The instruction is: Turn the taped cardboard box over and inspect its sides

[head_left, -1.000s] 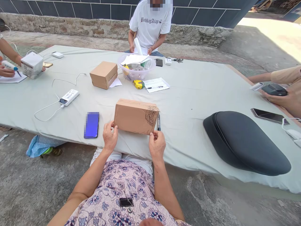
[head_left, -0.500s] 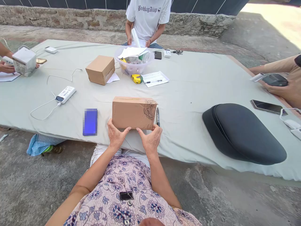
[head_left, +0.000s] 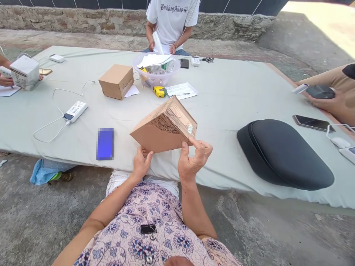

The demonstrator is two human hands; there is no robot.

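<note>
Cardboard box (head_left: 161, 136) between them, your left hand (head_left: 141, 163) is gripping its lower edge, your right hand (head_left: 191, 160) pinching a corner. You're seemingly steadying its tilt; turning is likely needing both grips.

The far side of the carton (head_left: 155, 133) is hidden, and pixels blur the blue phone (head_left: 105, 144). Writing on the lined sheet (head_left: 177, 89) is illegibly small. The top edge crops the person opposite (head_left: 173, 27)

Tape measure (head_left: 160, 92) near basin (head_left: 160, 79)
</note>
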